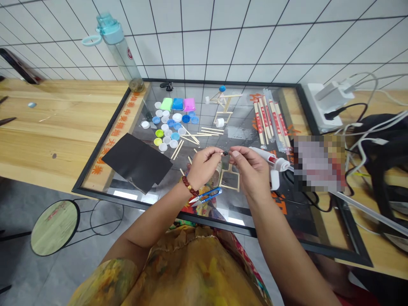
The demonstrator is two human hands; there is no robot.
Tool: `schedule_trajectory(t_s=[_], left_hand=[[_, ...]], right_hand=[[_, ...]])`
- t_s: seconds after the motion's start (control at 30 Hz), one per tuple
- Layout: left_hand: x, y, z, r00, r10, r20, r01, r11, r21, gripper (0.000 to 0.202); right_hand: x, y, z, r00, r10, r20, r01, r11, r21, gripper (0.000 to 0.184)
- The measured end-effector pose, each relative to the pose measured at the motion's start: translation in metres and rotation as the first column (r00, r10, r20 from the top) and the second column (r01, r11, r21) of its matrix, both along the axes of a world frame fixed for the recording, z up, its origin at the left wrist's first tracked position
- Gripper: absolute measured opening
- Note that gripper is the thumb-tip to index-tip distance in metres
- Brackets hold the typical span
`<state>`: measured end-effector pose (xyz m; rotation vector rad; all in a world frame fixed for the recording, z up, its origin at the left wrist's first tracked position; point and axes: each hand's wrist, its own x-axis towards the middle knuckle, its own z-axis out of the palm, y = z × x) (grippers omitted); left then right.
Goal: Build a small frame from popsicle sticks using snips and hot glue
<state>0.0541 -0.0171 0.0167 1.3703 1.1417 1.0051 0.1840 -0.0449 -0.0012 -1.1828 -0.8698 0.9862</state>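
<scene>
A small black-tipped piece point(225, 153) is pinched between the thumb and forefinger of my left hand point(204, 165), its black end pointing right. My right hand point(253, 172) faces it, thumb and forefinger pressed together close to that black end; whether they grip anything is hidden. Below the hands, a small wooden-stick frame point(230, 189) lies on the glass. Blue-handled thread snips point(208, 196) rest nearer my body, by my left wrist. Just beyond my right hand is a white glue gun point(281, 164), partly covered by the fingers.
Black paper point(135, 163) lies left, below several bottle caps point(174, 143) and clay packs point(177, 104). Loose sticks point(212, 131) and a stick model point(223, 102) lie farther back. Wrapped chopsticks point(266, 119), a power strip point(321, 106) and cables occupy the right; a bottle point(123, 55) stands back left.
</scene>
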Motion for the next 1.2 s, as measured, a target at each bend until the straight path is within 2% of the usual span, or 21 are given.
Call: schedule_trajectory(t_s=[0.2,0.33,0.53,0.7,0.77,0.9,1.13,1.2], left_hand=[[-0.002,-0.001,0.000,0.988,-0.046,-0.150,0.059,0.995,0.082,0.020],[-0.003,-0.003,0.001,0.977,-0.063,-0.202,0.090,0.987,0.130,0.021],[-0.003,-0.002,-0.002,0.988,-0.103,-0.115,0.115,0.988,0.107,0.018],[-0.001,0.001,0.000,0.997,-0.073,-0.014,0.074,0.997,0.025,0.017],[-0.001,0.001,0.001,0.998,-0.058,-0.002,0.058,0.998,0.015,0.018],[-0.001,0.001,0.001,0.999,-0.042,-0.029,0.042,0.999,0.008,0.018],[0.000,-0.001,-0.001,0.999,-0.038,-0.031,0.038,0.999,0.015,0.021],[0.001,-0.002,-0.001,0.999,-0.039,-0.039,0.040,0.999,0.034,0.020]], right_hand=[[0.005,-0.002,0.000,0.985,0.077,0.154,-0.080,0.997,0.015,0.015],[0.009,-0.001,-0.004,0.978,0.094,0.184,-0.098,0.995,0.015,0.014],[0.009,0.000,-0.004,0.977,0.105,0.185,-0.109,0.994,0.014,0.012],[0.011,-0.003,-0.003,0.994,0.108,0.029,-0.107,0.993,-0.049,0.017],[0.012,-0.005,-0.005,0.992,0.121,0.025,-0.119,0.990,-0.070,0.018],[0.011,-0.007,-0.008,0.984,0.111,0.141,-0.105,0.993,-0.048,0.020],[0.008,-0.008,-0.009,0.941,0.016,0.339,-0.053,0.994,0.099,0.013],[0.008,-0.008,-0.009,0.934,0.008,0.358,-0.042,0.996,0.085,0.011]])
